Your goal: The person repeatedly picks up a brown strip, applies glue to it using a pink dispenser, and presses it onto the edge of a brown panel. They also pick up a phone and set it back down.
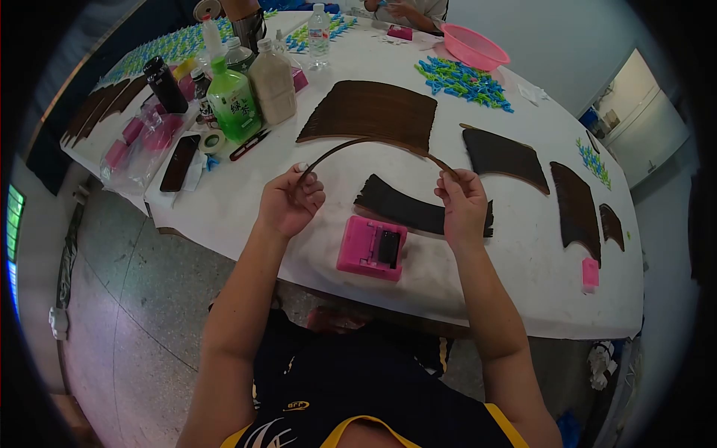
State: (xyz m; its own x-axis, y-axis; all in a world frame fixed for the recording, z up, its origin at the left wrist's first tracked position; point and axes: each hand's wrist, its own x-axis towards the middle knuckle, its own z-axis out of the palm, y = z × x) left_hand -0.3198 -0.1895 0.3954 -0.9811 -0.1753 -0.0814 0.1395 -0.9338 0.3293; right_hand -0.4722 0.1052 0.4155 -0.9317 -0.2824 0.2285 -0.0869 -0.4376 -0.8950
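A thin dark brown strip arches between my hands. My left hand is closed on one end of it, and my right hand pinches the other end. Behind the arch lies a wide stack of dark brown strips. Below it, a narrower curved dark stack lies partly behind my right hand. Close to the table's front edge sits a pink device with a black block on its right side.
Bottles, a phone and a red-black cutter stand or lie at left on the white table. More dark stacks lie at right. Behind are blue and green clips, a pink basin and another person.
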